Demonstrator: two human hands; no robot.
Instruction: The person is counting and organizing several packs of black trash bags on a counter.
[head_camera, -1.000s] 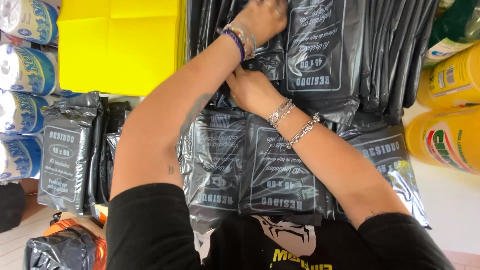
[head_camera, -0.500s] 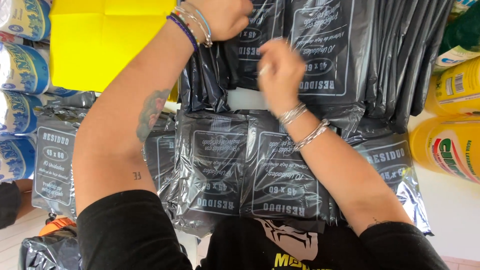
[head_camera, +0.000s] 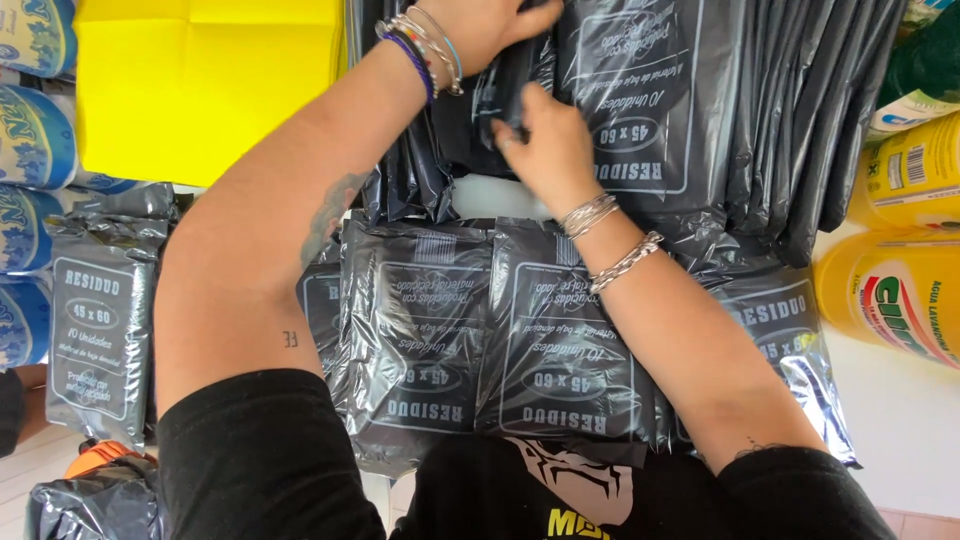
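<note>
Flat black packs of rubbish bags with white print fill a white shelf. A far row of packs (head_camera: 650, 110) stands on edge, and a near row (head_camera: 560, 340) lies in front of it. My left hand (head_camera: 490, 25), with several bracelets at the wrist, grips the top of a far pack near the frame's upper edge. My right hand (head_camera: 545, 150), with silver bracelets, presses its fingers between the far packs just below my left hand. Whether it holds one pack I cannot tell.
A folded yellow sheet (head_camera: 210, 85) hangs at the upper left. Blue-printed paper rolls (head_camera: 30, 140) stack along the left edge. One more black pack (head_camera: 95, 320) stands at the left. Yellow bottles (head_camera: 900, 260) stand at the right on the white shelf (head_camera: 900, 420).
My left hand has risen to the top of the far packs. My right hand has moved up from the near row into the far row.
</note>
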